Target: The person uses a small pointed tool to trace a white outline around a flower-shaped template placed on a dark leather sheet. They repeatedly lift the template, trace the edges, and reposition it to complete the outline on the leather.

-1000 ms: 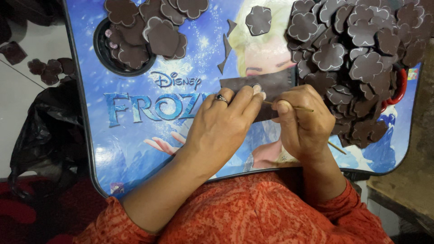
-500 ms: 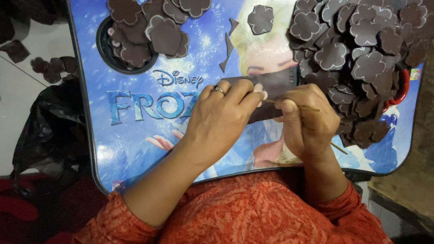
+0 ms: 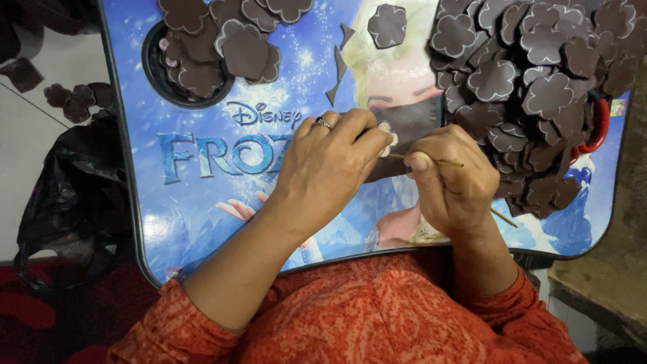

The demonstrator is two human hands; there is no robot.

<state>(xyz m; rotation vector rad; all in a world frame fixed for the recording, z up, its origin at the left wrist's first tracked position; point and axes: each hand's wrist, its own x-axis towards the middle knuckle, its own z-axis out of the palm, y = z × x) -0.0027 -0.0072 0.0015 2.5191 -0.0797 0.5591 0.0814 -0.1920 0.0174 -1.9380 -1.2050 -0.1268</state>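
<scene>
My left hand (image 3: 330, 165), with a ring on one finger, presses down on a dark brown foam sheet (image 3: 412, 125) lying on a blue picture-printed lap tray (image 3: 202, 202). A small pale flower-shaped piece (image 3: 389, 139) shows at my left fingertips on the sheet. My right hand (image 3: 451, 178) grips a thin wooden stick (image 3: 441, 162) like a pencil, its tip pointing left at that pale piece. Both hands touch the sheet side by side at the tray's middle.
A big heap of brown flower-shaped foam cutouts (image 3: 532, 87) covers the tray's right side. More cutouts (image 3: 222, 47) fill the round cup recess at top left. One cutout (image 3: 387, 25) and thin scraps (image 3: 338, 67) lie near the top. A black bag (image 3: 74, 195) sits left on the floor.
The hands have barely moved; the left fingers shifted slightly on the brown sheet while the right hand kept the stick at the same spot.
</scene>
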